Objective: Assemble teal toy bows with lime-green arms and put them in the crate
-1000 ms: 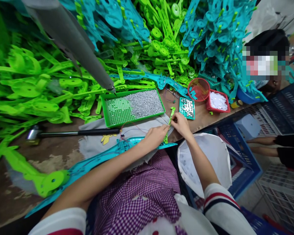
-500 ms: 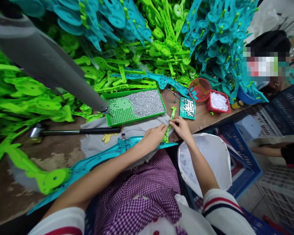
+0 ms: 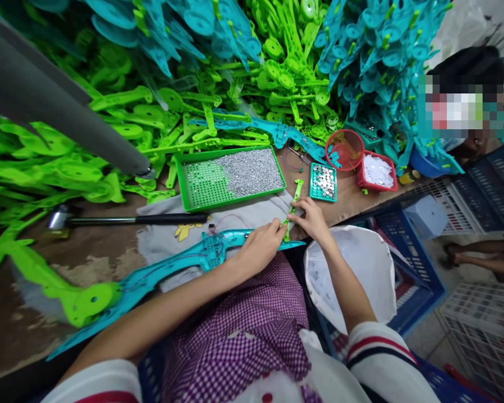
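Observation:
A narrow lime-green plastic arm piece (image 3: 298,189) stands out between my two hands, over the right end of a long blue toy bow half (image 3: 185,253). My left hand (image 3: 264,242) has its fingers bent round the near part of the green piece. With thumb and forefinger, my right hand (image 3: 311,218) pinches the same piece a little farther up. A thin red wire runs along the blue bow half, which lies across a grey cloth (image 3: 151,240). Anything small under my fingertips is hidden.
Ahead stand a green tray (image 3: 201,182) of small metal pieces, a teal tray (image 3: 323,182) of round discs and a red basket (image 3: 397,182) of white pieces. A hammer (image 3: 130,220) lies left. Green and blue parts pile behind. A white-lined bin (image 3: 353,274) is at right.
My left hand has shifted slightly down along the green piece, and its fingers have moved a little. Both hands stay on the piece. The view has tilted slightly.

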Demonstrator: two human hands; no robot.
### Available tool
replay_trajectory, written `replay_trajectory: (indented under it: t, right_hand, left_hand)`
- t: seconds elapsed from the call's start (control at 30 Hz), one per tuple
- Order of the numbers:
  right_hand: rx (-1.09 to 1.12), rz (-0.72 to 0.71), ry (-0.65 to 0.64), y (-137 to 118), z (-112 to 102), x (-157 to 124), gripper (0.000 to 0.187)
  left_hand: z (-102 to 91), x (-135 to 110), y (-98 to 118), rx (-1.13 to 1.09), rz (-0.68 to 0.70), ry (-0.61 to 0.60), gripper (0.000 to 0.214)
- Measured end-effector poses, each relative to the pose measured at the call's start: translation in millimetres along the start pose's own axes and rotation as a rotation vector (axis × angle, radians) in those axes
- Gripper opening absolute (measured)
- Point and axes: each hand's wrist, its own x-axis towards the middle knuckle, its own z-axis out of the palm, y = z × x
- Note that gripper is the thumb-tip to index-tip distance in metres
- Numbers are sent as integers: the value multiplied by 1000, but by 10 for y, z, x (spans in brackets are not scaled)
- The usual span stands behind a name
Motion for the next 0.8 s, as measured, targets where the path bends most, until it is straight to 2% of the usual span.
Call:
replay_trajectory:
  t: [0.27, 0.43, 0.6, 0.8]
  right_hand:
    - [-77, -10, 20, 3, 71, -81, 39]
    - [-102, 0, 9, -7, 69, -75, 38]
    - [-135, -13, 24, -27, 83, -104, 40]
    - [-20, -75, -46, 34, -27, -103, 46]
  left_hand:
    - [57, -160, -271, -184, -66, 28, 43]
    - [-17, -121, -271, -97, -80, -10, 37]
    - [-96, -90, -246, 46, -16, -41, 32]
    - [-119, -72, -275, 18, -10, -93, 34]
